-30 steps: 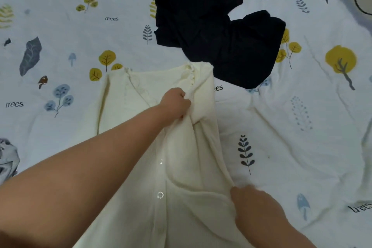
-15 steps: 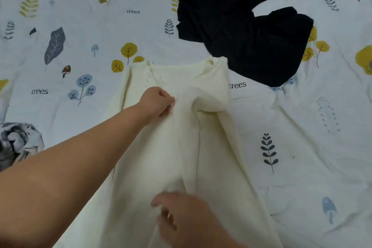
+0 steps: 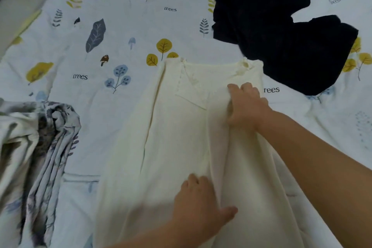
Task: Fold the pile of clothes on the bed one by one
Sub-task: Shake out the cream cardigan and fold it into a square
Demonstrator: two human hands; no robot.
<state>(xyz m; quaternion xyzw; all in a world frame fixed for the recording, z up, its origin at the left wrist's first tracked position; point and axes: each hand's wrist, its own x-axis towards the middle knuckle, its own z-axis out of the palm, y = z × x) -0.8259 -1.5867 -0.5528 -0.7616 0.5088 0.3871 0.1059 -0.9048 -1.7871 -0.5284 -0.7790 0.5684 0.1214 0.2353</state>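
Head cam, only view tbh: cream cardigan was lying flat on the bed, neckline pointing away from the person, w/ its right side already folded in over the middle. Right hand sat up near the collar, fingers curled and bunching the folded edge, so pretty much gripping the fabric. Left hand was lower down, flat w/ fingers straight, just pressing on the cloth, not holding anything. Black garment was crumpled just beyond the cardigan's far right corner, prob touching it, and a grey-white patterned cloth was heaped off to the left, well apart. Imo the step was setting that lengthwise fold. To do it well I'd keep the flat hand pinning the lower part, slide the other along the crease so it runs straight from shoulder to hem, smooth any bulges outward b4 folding the other side in. Knit stretches, so don't tug hard.
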